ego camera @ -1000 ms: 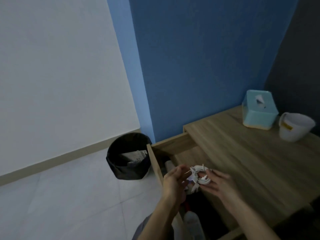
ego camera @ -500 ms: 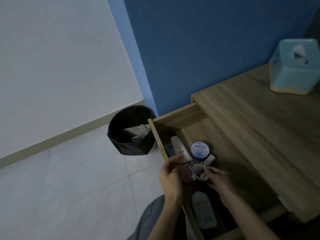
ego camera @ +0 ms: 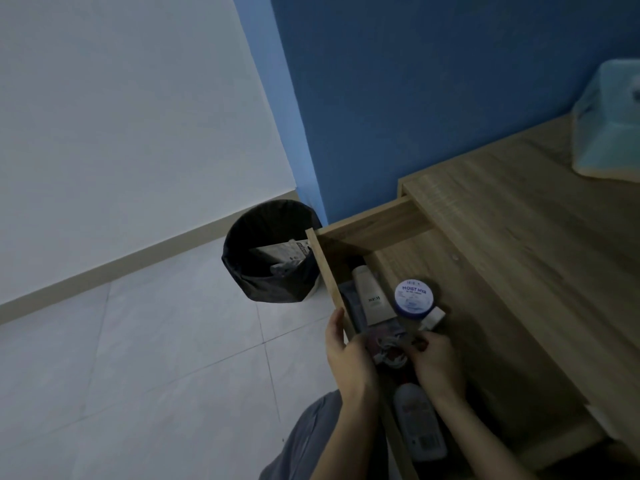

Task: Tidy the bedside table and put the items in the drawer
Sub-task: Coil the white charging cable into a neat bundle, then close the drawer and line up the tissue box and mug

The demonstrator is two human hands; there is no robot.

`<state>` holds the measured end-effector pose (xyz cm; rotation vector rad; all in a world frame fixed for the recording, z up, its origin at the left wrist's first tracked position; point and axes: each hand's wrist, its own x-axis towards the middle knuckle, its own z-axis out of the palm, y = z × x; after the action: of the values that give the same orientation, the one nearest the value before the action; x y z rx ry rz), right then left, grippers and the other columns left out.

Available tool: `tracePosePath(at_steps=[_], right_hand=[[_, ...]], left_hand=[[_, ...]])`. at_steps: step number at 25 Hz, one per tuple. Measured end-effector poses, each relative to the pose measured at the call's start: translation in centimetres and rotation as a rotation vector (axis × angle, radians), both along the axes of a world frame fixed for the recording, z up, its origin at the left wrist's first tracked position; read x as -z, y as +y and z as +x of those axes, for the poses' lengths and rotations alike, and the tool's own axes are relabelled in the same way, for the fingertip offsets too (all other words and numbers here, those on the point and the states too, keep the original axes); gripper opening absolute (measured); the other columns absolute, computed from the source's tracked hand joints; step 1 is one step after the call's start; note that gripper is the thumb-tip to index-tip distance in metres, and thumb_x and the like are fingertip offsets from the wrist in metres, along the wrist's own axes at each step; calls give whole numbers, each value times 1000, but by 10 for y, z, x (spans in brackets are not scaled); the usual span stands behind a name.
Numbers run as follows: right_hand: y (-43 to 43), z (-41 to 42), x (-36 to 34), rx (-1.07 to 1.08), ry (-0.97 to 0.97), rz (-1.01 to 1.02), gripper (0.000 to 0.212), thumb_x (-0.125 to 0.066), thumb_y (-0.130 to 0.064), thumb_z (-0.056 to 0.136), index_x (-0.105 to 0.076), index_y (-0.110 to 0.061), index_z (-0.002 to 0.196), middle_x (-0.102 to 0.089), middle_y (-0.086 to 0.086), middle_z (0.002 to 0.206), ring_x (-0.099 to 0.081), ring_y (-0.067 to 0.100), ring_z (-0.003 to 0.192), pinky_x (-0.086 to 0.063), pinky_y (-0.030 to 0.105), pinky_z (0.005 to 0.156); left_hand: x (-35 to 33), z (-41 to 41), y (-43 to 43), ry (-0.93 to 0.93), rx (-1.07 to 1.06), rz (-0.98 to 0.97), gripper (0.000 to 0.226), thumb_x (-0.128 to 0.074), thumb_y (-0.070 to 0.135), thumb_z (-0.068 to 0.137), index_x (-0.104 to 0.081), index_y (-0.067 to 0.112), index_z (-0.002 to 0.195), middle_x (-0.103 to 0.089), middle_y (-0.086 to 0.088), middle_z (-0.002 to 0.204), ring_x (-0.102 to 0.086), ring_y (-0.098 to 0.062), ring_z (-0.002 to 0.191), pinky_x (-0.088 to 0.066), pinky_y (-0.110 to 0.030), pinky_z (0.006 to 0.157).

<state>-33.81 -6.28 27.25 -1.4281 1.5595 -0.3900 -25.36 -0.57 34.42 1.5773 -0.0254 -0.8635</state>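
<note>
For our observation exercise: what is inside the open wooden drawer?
The wooden drawer holds a white tube, a blue-lidded cream jar, a white block, a white bottle and a coiled white cable. The left hand and right hand hide part of it and anything beneath.

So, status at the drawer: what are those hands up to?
Right-hand grip pinching coiled cable, low in drawer. Left-hand grip beside it, hold unclear. Jar, tube, bottle close around.

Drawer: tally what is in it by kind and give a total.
Tube: 1
Jar: 1
Bottle: 1
Coiled cable: 1
Small white block: 1
Total: 5; a dark item beside the tube is too dim to name.
</note>
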Motion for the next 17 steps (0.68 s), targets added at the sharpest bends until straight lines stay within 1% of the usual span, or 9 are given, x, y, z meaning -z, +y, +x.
tracePosePath(at_steps=[2,4,6,7,9,10,12,14,17], right_hand=[[-4,-2,-15,-76,188,-195,12,-59,-20,86,-68,-13,90,-68,5,87,-59,12,70,-46,26,58],[-12,-8,-39,-90,201,-470,14,-59,-10,84,-67,-10,96,-65,7,96,-57,13,78,-39,16,59],[-25,-23,-65,-13,173,-749,15,-61,-2,81,-69,-4,94,-66,13,98,-59,18,82,-31,8,61],[-34,-31,-76,40,166,-844,16,-59,-4,81,-69,-2,94,-66,17,99,-60,25,84,-33,10,62],[-57,-55,-83,119,227,-875,35,-45,-20,83,-66,0,102,-66,21,108,-59,36,94,-44,27,75],[-67,-67,-79,136,283,-847,46,-38,-28,83,-65,1,107,-65,22,113,-58,38,100,-45,34,83],[-82,-91,-69,144,419,-749,57,-29,-36,84,-62,0,114,-62,23,121,-55,40,113,-45,46,93],[-85,-107,-59,136,528,-670,61,-26,-38,84,-60,-1,119,-58,21,129,-50,38,123,-38,48,100],[-83,-115,-51,93,608,-659,60,-26,-38,85,-57,-4,124,-53,16,136,-45,32,129,-28,45,107]], left_hand=[[1,-1,-1,16,-10,-18,55,-45,-10,84,-46,19,132,-50,-6,136,-55,-17,108,-51,-43,94],[1,-3,-3,38,-3,-47,54,-45,-8,86,-44,17,133,-48,-6,136,-54,-8,99,-51,-40,90],[2,-8,-8,62,4,-76,51,-45,-5,87,-44,16,133,-48,-7,138,-55,-13,103,-50,-42,92],[3,-10,-11,72,-1,-84,49,-45,-4,88,-45,16,132,-48,-9,138,-55,-19,108,-50,-43,92],[2,-20,-22,97,4,-96,47,-43,-3,89,-46,14,132,-51,-13,135,-56,-25,108,-51,-40,86],[1,-25,-28,108,1,-99,46,-41,-3,90,-45,13,133,-51,-14,134,-56,-26,106,-51,-38,84],[-1,-39,-43,120,-4,-93,45,-40,-2,92,-44,10,135,-49,-14,136,-54,-26,107,-48,-40,88],[1,-50,-58,125,-7,-91,43,-42,-1,92,-44,7,135,-47,-14,139,-51,-29,116,-44,-44,98],[7,-65,-78,139,25,-90,44,-46,4,92,-45,8,135,-47,-13,140,-46,-30,126,-36,-48,109]])
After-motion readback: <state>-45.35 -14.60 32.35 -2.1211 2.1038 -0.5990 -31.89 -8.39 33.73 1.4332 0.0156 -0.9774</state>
